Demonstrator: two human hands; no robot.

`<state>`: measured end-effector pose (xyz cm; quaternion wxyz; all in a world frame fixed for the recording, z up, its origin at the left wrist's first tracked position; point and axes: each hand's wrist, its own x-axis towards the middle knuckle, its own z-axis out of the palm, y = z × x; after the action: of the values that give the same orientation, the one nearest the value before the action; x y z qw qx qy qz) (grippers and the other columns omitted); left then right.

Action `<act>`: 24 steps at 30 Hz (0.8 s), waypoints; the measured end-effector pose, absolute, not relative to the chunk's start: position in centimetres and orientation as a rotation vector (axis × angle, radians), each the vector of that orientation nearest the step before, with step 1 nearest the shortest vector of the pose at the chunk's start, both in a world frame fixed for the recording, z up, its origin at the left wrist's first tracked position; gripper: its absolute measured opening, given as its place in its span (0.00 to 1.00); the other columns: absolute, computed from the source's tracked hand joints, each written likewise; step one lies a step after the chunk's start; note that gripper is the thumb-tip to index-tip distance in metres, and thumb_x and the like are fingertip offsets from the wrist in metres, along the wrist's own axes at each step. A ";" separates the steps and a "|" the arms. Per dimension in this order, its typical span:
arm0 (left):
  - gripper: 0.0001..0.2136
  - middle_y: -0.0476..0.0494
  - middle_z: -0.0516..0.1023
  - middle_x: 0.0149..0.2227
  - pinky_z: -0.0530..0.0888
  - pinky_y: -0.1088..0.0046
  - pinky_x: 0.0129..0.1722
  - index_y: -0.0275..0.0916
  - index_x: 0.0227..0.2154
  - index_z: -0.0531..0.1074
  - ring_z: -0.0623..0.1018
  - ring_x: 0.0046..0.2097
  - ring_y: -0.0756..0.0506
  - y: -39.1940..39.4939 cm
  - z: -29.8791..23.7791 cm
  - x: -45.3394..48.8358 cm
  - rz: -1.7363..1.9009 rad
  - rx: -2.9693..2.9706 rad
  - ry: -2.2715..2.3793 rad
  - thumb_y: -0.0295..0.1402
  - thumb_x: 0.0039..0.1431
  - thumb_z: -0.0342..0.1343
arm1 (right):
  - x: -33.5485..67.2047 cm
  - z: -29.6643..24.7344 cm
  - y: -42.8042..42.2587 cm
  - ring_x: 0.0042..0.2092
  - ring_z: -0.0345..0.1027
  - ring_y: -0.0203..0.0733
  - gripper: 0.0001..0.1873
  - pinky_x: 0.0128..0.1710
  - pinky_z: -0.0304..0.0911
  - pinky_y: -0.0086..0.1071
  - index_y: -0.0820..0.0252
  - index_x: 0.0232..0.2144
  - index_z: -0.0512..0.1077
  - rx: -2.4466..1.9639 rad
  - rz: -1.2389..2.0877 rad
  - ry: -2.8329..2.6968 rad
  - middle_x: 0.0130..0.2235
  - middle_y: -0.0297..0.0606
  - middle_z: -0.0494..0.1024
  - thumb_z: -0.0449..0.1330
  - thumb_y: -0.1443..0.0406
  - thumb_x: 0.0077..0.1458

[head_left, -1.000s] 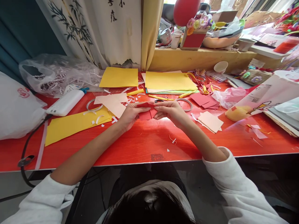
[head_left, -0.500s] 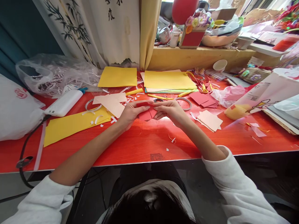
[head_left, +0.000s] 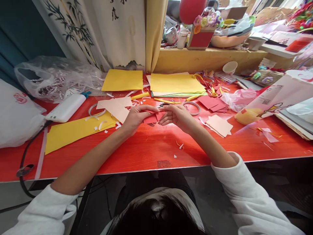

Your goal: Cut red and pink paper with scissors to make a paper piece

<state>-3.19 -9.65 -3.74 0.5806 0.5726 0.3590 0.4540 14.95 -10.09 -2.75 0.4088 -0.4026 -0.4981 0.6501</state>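
Both my hands meet over the middle of the red table [head_left: 151, 150] and pinch a small folded piece of red paper [head_left: 152, 118]. My left hand [head_left: 135, 116] grips its left edge with curled fingers. My right hand [head_left: 177, 115] grips its right edge, thumb on top. The paper sits just above the table surface. A metal ring [head_left: 193, 107] lies just beyond my right hand and cream paper pieces [head_left: 117, 107] just beyond my left.
Yellow sheets [head_left: 73, 130] lie at the left and in stacks [head_left: 176, 84] at the back. Also there: a white power bank [head_left: 65, 108], plastic bags [head_left: 51, 80], cream squares [head_left: 218, 125], red squares [head_left: 211, 102], pink plastic [head_left: 241, 98], a cluttered shelf [head_left: 207, 55].
My hands have shifted slightly and folded the red paper a bit tighter between the fingers; the camera tilted a little. Nothing else on the table has moved.
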 end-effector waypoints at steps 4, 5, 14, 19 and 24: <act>0.06 0.46 0.77 0.34 0.77 0.73 0.26 0.38 0.30 0.78 0.76 0.31 0.49 -9.8 -3.5 -3.3 1.044 1.382 0.825 0.32 0.50 0.58 | 14.9 -3.0 -10.0 0.25 0.75 0.37 0.12 0.28 0.73 0.26 0.66 0.30 0.74 -1.012 1.614 -1.276 0.23 0.41 0.79 0.63 0.60 0.51; 0.07 0.46 0.77 0.34 0.77 0.73 0.26 0.38 0.31 0.78 0.76 0.31 0.49 -9.9 -3.4 -3.3 1.023 1.389 0.812 0.32 0.50 0.58 | 15.0 -3.1 -10.0 0.26 0.75 0.37 0.12 0.28 0.73 0.26 0.66 0.29 0.74 -1.000 1.611 -1.287 0.23 0.40 0.79 0.65 0.60 0.50; 0.12 0.46 0.76 0.36 0.76 0.72 0.31 0.38 0.33 0.76 0.76 0.35 0.47 -9.9 -3.6 -3.0 1.065 1.481 0.943 0.41 0.49 0.62 | 15.1 -3.5 -9.7 0.28 0.76 0.36 0.09 0.32 0.73 0.27 0.65 0.32 0.74 -0.987 1.548 -1.330 0.26 0.39 0.80 0.64 0.63 0.51; 0.12 0.47 0.77 0.40 0.73 0.74 0.39 0.40 0.36 0.75 0.76 0.41 0.47 -9.5 -4.0 -3.1 1.180 1.549 0.972 0.37 0.48 0.63 | 15.1 -3.6 -9.6 0.29 0.76 0.35 0.09 0.36 0.73 0.29 0.64 0.34 0.74 -0.981 1.545 -1.322 0.26 0.37 0.80 0.66 0.67 0.47; 0.09 0.47 0.79 0.40 0.72 0.72 0.42 0.41 0.35 0.78 0.76 0.43 0.46 -9.3 -4.3 -3.1 1.189 1.509 0.904 0.35 0.50 0.62 | 15.2 -3.6 -9.6 0.28 0.75 0.35 0.09 0.36 0.73 0.29 0.64 0.32 0.74 -1.004 1.488 -1.297 0.26 0.36 0.79 0.67 0.66 0.46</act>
<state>-3.07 -9.32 -4.25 0.4873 0.6205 0.3718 0.4891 15.19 -9.57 -3.56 0.4470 -0.4054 -0.5240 0.6010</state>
